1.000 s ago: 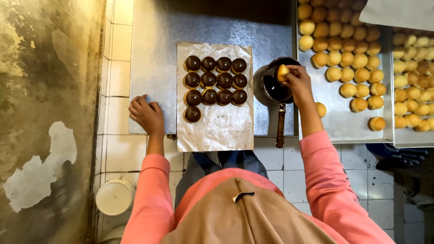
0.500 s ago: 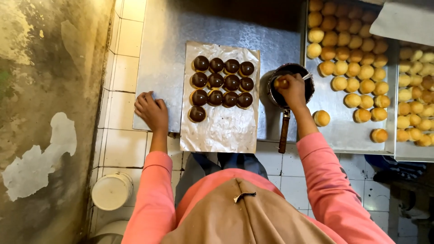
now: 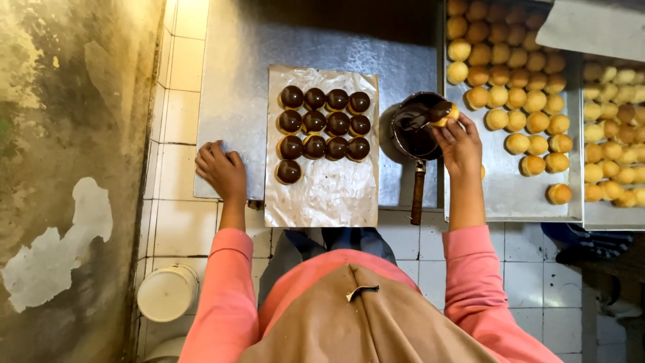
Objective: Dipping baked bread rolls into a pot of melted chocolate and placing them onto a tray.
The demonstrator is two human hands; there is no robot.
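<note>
Your right hand [image 3: 460, 142] pinches one round bun [image 3: 445, 114], its top coated dark and glossy, at the rim of the small chocolate saucepan [image 3: 415, 128] with its long handle. Your left hand [image 3: 222, 169] lies open, palm flat, on the steel worktop [image 3: 235, 87]. Crinkled foil sheet [image 3: 322, 181]: thirteen glazed buns [image 3: 324, 124], four-four-four-one. Metal tray [image 3: 510, 195], right: plain golden buns [image 3: 517, 101] in rows. White round bucket [image 3: 166, 293] on the tiled floor.

Single head view, straight down from above the shoulders, fairly near. Metal worktop [image 3: 322, 40] toward twelve o'clock, white bucket [image 3: 166, 292] at eight o'clock.
</note>
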